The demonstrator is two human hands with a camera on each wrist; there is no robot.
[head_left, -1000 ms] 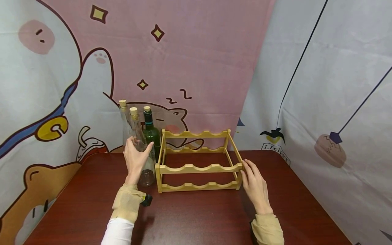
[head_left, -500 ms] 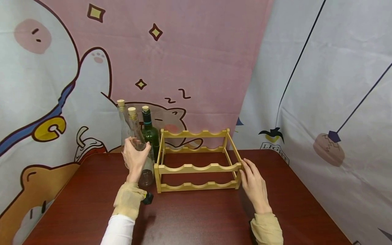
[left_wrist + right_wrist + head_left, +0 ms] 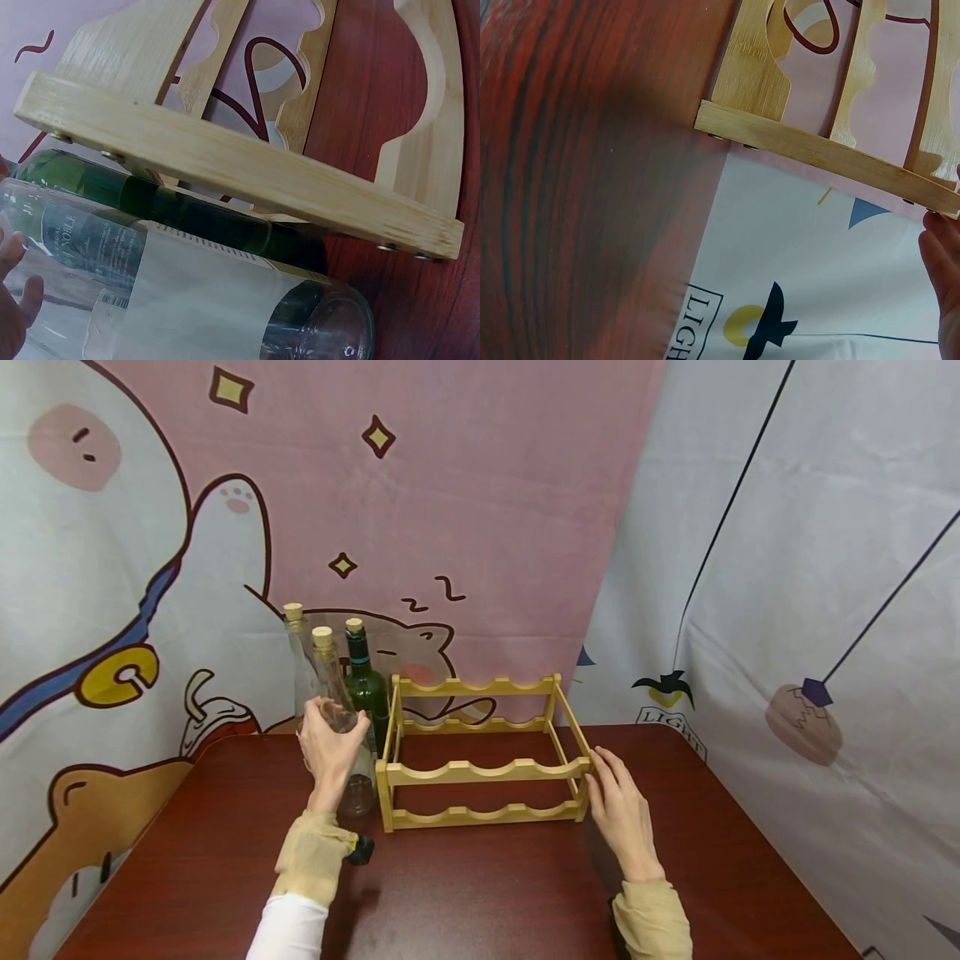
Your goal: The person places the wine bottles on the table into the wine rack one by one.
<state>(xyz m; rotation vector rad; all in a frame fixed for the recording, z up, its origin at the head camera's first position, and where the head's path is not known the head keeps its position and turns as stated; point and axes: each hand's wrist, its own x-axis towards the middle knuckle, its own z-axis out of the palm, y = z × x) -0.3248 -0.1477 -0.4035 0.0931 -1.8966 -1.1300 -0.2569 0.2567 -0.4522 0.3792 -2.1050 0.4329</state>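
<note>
Wooden in build, the rack (image 3: 487, 772) is set toward the far edge of the surface (image 3: 480, 893) in the head view. At its left end a clear bottle (image 3: 358, 792) is held upright, encircled by the left grip's (image 3: 330, 750) thumb and fingers. Behind it, nearer the far edge, a green bottle (image 3: 369, 690) and a second clear bottle (image 3: 300, 660) are placed. The right grip (image 3: 624, 820) is relaxed, its fingers extended and rested against the rack's right end. In the left wrist view, the green bottle is seen between clear bottle and rack. In the right wrist view, the rack's end is touched by fingertips.
</note>
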